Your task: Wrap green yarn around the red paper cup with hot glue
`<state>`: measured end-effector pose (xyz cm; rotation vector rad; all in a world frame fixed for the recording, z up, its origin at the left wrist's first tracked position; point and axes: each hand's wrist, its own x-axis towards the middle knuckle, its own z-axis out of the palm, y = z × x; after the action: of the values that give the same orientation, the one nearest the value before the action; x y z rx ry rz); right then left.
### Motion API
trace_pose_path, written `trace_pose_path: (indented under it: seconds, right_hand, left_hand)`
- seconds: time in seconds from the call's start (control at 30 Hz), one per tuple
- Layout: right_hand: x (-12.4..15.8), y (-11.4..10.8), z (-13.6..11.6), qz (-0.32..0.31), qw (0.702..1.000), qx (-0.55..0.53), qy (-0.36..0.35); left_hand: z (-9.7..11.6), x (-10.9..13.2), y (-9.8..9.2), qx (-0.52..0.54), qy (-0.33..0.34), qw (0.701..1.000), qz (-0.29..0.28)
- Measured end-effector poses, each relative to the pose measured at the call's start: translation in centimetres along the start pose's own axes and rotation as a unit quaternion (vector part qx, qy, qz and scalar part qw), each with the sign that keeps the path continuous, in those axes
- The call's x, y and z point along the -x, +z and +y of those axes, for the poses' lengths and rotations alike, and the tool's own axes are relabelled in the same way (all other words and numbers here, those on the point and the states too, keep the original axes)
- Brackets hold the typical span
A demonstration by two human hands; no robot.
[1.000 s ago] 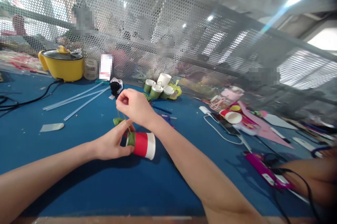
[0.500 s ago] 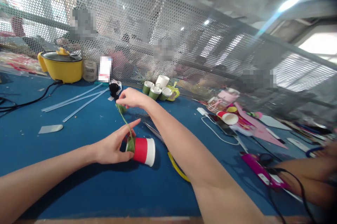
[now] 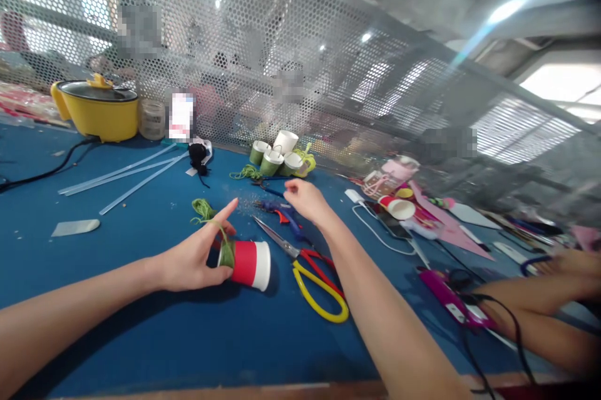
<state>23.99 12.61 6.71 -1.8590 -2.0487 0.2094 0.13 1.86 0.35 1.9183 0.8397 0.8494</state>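
Observation:
My left hand (image 3: pixel 192 260) grips the yarn-wrapped end of a red and white paper cup (image 3: pixel 251 264) lying on its side, index finger raised. Green yarn (image 3: pixel 228 254) circles that end, and a strand runs to a small loose bundle (image 3: pixel 203 209) on the table. My right hand (image 3: pixel 303 198), fingers curled, is at the end of a thin blue-handled tool (image 3: pixel 271 190); whether it grips it is hidden. Just below lies a blue glue gun (image 3: pixel 291 220) with an orange trigger. Scissors (image 3: pixel 300 256) with red and yellow handles lie open between the cup and my right forearm.
Green-wrapped cups (image 3: pixel 271 163) stand at the back by the mesh screen. To the left are a yellow electric pot (image 3: pixel 101 113) and clear glue sticks (image 3: pixel 141 184). A purple power strip (image 3: pixel 451 300) and another person's arm (image 3: pixel 530 306) are at the right.
My right hand has let go of the green yarn and moved right to the blue tools. The loose bundle now rests on the table. My left hand still holds the cup.

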Motion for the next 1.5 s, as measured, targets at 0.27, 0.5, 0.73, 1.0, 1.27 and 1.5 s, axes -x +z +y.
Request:
trace_pose_path:
  seconds: [0.27,0.5,0.73,1.0,1.27,1.5]
  right_hand:
    - [2.9,2.0,2.8,-0.049,0.997,0.026,0.051]
    - [5.1,0.0,1.0,-0.029,0.99,-0.123,0.062]
    - [8.9,-2.4,-2.4,-0.086,0.955,-0.284,0.007]
    - [11.1,-2.4,-4.2,-0.095,0.976,-0.194,-0.011]
    - [11.4,-1.9,-3.3,-0.074,0.987,-0.075,-0.122]
    - [11.7,-2.3,-3.9,-0.059,0.985,-0.051,-0.157]
  left_hand:
    - [0.0,-0.1,-0.5,-0.059,0.043,0.997,0.021]
    - [0.4,-0.3,-1.1,-0.112,0.08,0.99,0.025]
    - [0.1,-0.5,-2.1,-0.146,0.088,0.984,0.049]
    - [-0.1,-0.9,-2.6,-0.111,0.056,0.99,0.065]
    - [0.0,-0.9,-2.8,-0.096,0.042,0.992,0.071]
    - [-0.3,-1.0,-2.9,-0.093,0.048,0.992,0.069]
